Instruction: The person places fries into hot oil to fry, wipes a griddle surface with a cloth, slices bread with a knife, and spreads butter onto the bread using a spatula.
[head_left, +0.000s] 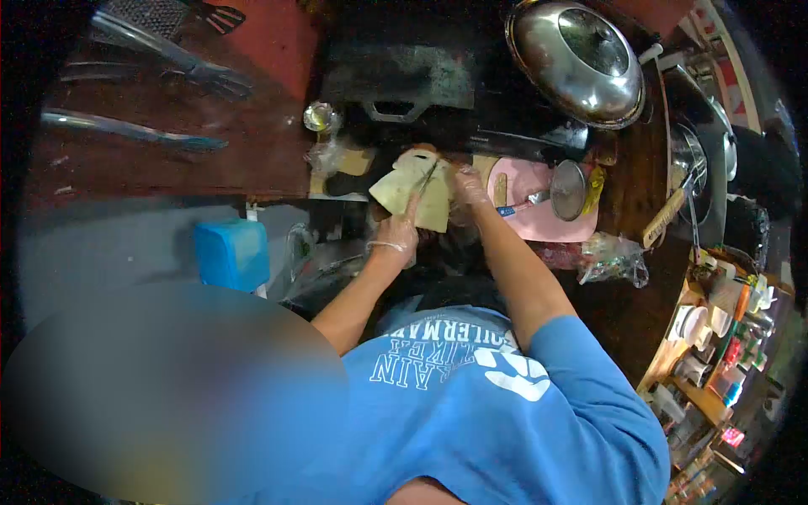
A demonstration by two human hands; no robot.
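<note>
A pale yellow, flat, floppy sheet-like piece point(391, 195) with a fold or slit down its middle lies in front of me at the counter's edge; its exact kind is unclear. My left hand point(396, 236), in a clear plastic glove, grips its near side with the index finger stretched along it. At its right edge my right hand point(468, 185), also gloved, is closed. A thin dark line, perhaps a blade, crosses the piece near the right fingers. What the right hand holds is too small to make out.
A pink cutting board point(539, 223) with a strainer point(567, 190) lies to the right, near a crumpled plastic bag point(614, 261). A lidded wok point(576, 63) stands behind on the stove. Metal utensils point(135, 130) lie at left, above a blue container point(231, 252).
</note>
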